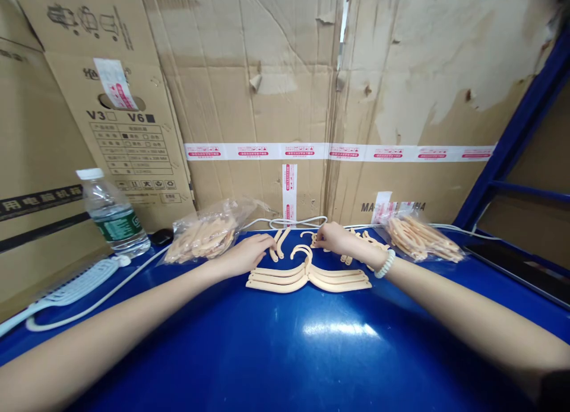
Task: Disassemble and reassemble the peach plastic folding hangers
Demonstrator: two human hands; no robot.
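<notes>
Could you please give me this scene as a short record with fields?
Left hand: fingertips at loose hanger arms, grip unclear
Right hand: fingertips at a small hooked piece, grip unclear
Centre: stacked hangers, hooks pointing away from the person
Surface: blue table
Left side: plastic bag of pieces, water bottle, hairbrush
Right side: another bag of pieces

Can see peach hangers [281, 288] lying flat, overlapped, on the blue table [200, 352]; just behind, loose hanger pieces [280, 244].
</notes>
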